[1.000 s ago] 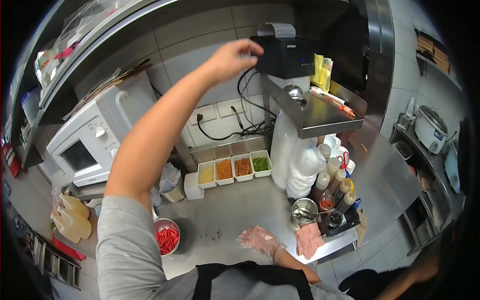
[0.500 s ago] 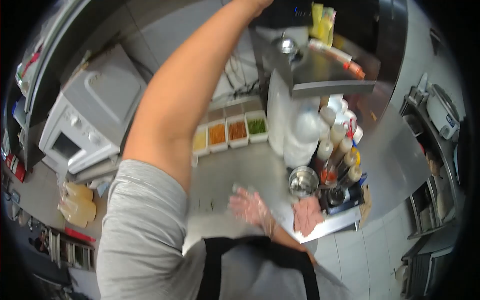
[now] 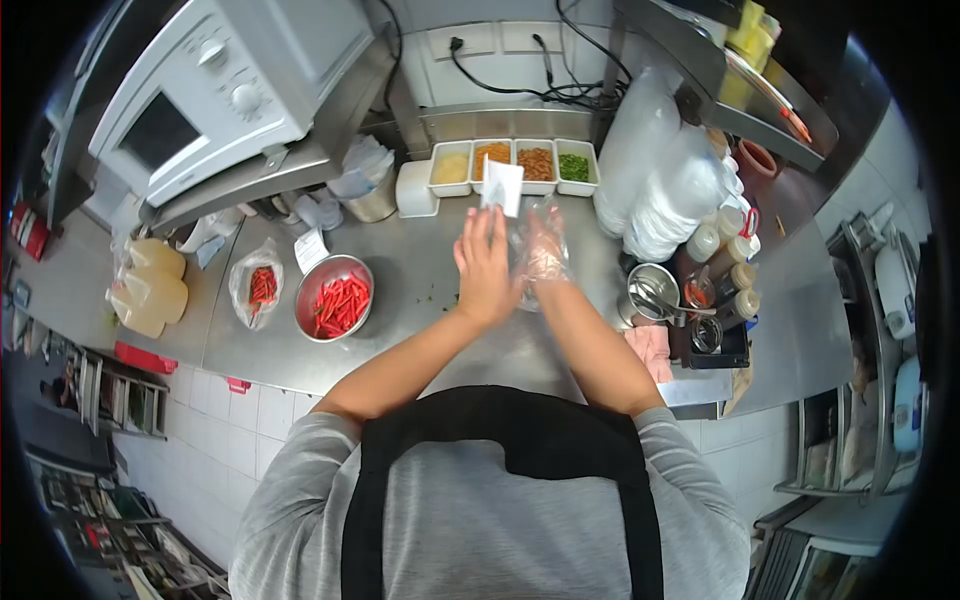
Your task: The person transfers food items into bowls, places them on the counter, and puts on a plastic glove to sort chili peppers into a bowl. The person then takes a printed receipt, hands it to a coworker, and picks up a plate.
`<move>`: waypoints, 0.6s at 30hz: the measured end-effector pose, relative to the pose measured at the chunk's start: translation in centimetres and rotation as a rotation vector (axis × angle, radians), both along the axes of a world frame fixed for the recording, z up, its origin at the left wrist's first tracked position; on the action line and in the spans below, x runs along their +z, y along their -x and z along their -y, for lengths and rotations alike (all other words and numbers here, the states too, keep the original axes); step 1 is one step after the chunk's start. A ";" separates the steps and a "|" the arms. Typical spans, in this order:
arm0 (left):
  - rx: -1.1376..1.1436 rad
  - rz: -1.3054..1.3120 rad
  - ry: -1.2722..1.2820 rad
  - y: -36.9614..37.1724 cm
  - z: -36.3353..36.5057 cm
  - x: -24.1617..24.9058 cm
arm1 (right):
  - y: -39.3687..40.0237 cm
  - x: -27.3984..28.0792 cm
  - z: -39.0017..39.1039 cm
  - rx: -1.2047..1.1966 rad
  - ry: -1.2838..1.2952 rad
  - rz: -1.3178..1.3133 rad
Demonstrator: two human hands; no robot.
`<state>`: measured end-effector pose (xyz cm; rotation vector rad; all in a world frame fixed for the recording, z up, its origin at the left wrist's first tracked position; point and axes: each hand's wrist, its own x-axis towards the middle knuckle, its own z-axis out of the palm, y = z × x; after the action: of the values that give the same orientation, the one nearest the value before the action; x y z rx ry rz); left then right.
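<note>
My left hand (image 3: 484, 262) is bare and held over the middle of the steel counter. At its fingertips a white slip of paper (image 3: 502, 186) stands up in front of the food trays, and the fingers close on its lower edge. Beside it, my right hand (image 3: 546, 250) wears a loose clear plastic glove, its fingers somewhat apart with nothing visible in them. Beyond the hands is a row of white trays: pale yellow food (image 3: 451, 168), orange shreds (image 3: 488, 155), brown bits (image 3: 537, 163) and chopped green herbs (image 3: 574, 168). The slip partly covers the orange and brown ones.
To the left are a metal bowl of red chillies (image 3: 340, 305), a plastic bag with chillies (image 3: 259, 284) and yellowish jugs (image 3: 148, 285). A microwave (image 3: 215, 100) sits on a raised shelf. At right stand stacked plastic containers (image 3: 668, 195), a metal pot (image 3: 650, 292), squeeze bottles (image 3: 735, 280) and a pink cloth (image 3: 650, 350).
My left arm has come down from the upper shelf area to the counter, with the white slip now at its fingertips. My gloved right hand has moved forward beside it. The view has shifted.
</note>
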<state>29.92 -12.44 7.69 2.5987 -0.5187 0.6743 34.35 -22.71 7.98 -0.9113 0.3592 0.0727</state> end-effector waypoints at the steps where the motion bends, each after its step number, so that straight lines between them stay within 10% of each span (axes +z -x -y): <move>1: 0.066 -0.029 0.060 -1.2 -0.8 -0.1 | 0.5 -0.8 -1.1 0.005 0.021 0.015; 6: 0.018 -0.087 0.258 0.1 -3.2 -2.4 | 3.0 -7.4 -4.7 -0.035 -0.055 0.178; 9: 0.057 -0.247 0.191 2.5 -2.7 -1.4 | 2.7 -6.4 -3.3 0.006 0.149 0.080; 14: 0.464 0.218 -0.081 -7.5 -2.5 -8.9 | 5.4 -9.1 -5.6 0.121 0.613 0.539; 18: 0.330 -0.182 0.197 -7.5 -5.4 -2.9 | 12.7 -2.9 -5.2 0.311 1.007 0.912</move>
<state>37.45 -7.03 4.78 2.5449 0.0335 0.5490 21.61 -17.51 5.12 -1.8630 -0.6765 -0.2634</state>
